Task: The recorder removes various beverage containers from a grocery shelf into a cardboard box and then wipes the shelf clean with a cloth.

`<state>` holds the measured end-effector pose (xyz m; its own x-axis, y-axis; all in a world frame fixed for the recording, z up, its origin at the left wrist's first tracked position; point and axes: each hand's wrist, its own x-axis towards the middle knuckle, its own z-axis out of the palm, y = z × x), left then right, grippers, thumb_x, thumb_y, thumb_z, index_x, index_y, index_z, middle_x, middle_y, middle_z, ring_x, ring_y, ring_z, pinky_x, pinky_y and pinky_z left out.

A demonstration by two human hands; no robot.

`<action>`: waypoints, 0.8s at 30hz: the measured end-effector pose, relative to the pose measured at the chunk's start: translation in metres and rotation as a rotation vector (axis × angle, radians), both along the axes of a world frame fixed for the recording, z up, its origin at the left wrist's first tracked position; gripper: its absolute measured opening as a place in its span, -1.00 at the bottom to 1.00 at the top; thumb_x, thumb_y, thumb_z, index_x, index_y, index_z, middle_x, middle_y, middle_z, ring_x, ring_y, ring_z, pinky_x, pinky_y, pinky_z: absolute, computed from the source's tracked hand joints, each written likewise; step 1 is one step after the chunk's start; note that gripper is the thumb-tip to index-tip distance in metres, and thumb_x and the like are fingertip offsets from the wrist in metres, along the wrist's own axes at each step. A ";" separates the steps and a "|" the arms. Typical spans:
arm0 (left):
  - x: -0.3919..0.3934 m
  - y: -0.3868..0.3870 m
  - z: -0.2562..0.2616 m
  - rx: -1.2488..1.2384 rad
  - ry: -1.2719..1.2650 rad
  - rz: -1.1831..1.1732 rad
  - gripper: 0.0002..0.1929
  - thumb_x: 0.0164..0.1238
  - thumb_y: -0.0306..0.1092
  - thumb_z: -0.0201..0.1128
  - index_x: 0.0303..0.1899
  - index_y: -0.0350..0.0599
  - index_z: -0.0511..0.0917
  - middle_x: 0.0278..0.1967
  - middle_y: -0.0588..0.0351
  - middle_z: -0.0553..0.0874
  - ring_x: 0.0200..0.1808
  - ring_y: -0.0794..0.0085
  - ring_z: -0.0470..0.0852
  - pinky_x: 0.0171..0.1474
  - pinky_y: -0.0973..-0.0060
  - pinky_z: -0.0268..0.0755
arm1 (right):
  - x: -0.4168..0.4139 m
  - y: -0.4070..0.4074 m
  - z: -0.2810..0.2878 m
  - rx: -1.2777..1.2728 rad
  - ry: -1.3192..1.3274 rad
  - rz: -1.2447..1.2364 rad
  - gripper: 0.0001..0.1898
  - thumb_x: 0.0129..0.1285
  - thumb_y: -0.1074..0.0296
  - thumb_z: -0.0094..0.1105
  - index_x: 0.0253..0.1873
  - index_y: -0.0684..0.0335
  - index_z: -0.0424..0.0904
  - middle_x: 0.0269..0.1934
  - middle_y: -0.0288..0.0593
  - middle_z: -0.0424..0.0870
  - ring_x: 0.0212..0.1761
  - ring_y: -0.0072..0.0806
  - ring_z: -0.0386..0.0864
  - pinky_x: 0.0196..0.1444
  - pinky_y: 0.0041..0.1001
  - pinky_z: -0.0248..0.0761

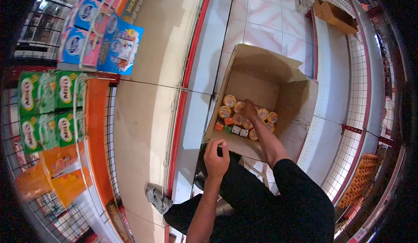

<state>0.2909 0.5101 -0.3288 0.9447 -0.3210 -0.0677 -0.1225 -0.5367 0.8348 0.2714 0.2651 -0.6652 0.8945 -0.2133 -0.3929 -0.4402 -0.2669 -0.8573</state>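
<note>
A large open cardboard carton (294,112) stands before me on the floor. Down inside it, my right hand (249,110) reaches among several round-lidded cups (229,101). The hand's fingertips are hidden, so any grip on a cup cannot be made out. Along the near left side of the carton's bottom lie small orange boxes (219,126), a green box (227,129) and white boxes (235,130). Outside the near edge, my left hand (216,159) is held over my leg, its fingers loosely curled and no object visible in it.
To the left runs a beige shelf (140,112); green Milo packs (65,125), blue-and-pink packs (75,42) and orange pouches (65,177) stand beyond it. A white shelf (333,63) with wire mesh flanks the right side, bearing a small cardboard box (336,16). White floor tiles (264,11) stretch ahead.
</note>
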 end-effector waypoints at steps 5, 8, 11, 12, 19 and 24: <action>0.001 0.022 -0.005 0.234 -0.077 -0.033 -0.84 0.39 -0.30 0.23 -0.17 -0.17 0.62 -0.22 -0.02 0.70 -0.14 0.08 0.69 -0.07 0.26 0.53 | 0.005 0.069 0.084 -0.077 0.363 0.213 -0.53 0.40 0.11 0.05 0.24 0.34 0.51 0.16 0.15 0.60 0.17 -0.06 0.58 0.18 -0.24 0.43; -0.013 0.005 -0.006 0.174 -0.072 -0.048 -0.82 0.38 -0.28 0.24 -0.15 -0.16 0.63 -0.19 -0.02 0.73 -0.13 0.08 0.70 -0.05 0.26 0.53 | -0.047 0.056 0.151 -0.028 0.186 0.234 -0.44 0.42 -0.15 0.06 0.24 0.22 0.53 0.09 0.08 0.66 0.11 -0.10 0.62 0.13 -0.20 0.46; -0.015 0.019 -0.008 0.081 -0.089 0.038 -0.82 0.38 -0.30 0.23 -0.14 -0.18 0.63 -0.15 -0.02 0.75 -0.14 0.10 0.71 -0.05 0.28 0.54 | -0.071 0.080 0.229 0.102 0.165 0.245 -0.39 0.43 -0.22 0.00 0.25 0.21 0.54 0.13 0.06 0.65 0.11 -0.08 0.63 0.12 -0.20 0.48; -0.018 0.018 -0.003 0.028 -0.043 0.051 -0.83 0.38 -0.31 0.23 -0.14 -0.20 0.63 -0.13 -0.02 0.75 -0.13 0.11 0.72 -0.04 0.28 0.54 | -0.086 0.079 0.241 0.006 0.143 0.324 -0.43 0.44 -0.17 0.02 0.22 0.24 0.55 0.05 0.05 0.68 0.07 -0.13 0.64 0.11 -0.24 0.47; -0.045 0.045 0.005 -0.083 -0.205 0.097 -0.86 0.35 -0.39 0.24 -0.17 -0.23 0.62 -0.22 -0.07 0.72 -0.13 0.06 0.69 0.02 0.26 0.51 | -0.128 0.087 0.250 -0.341 -0.081 0.458 -0.65 0.42 0.12 0.02 0.16 0.15 0.58 -0.22 0.12 0.70 -0.14 0.06 0.65 -0.09 -0.13 0.49; -0.076 0.080 0.013 -0.132 -0.236 0.027 -0.80 0.33 -0.34 0.27 -0.10 -0.22 0.61 -0.11 -0.14 0.70 -0.02 -0.02 0.65 0.12 0.24 0.47 | -0.145 0.072 0.232 -0.416 -0.235 0.446 -0.62 0.31 0.30 0.02 0.22 0.02 0.53 -0.11 0.20 0.68 -0.13 0.13 0.64 -0.09 -0.06 0.49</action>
<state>0.2146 0.5904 -0.3158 0.9376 -0.2872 0.1960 -0.3093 -0.4311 0.8477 0.1260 0.3366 -0.4336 0.9844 0.1059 -0.1403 -0.0237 -0.7108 -0.7030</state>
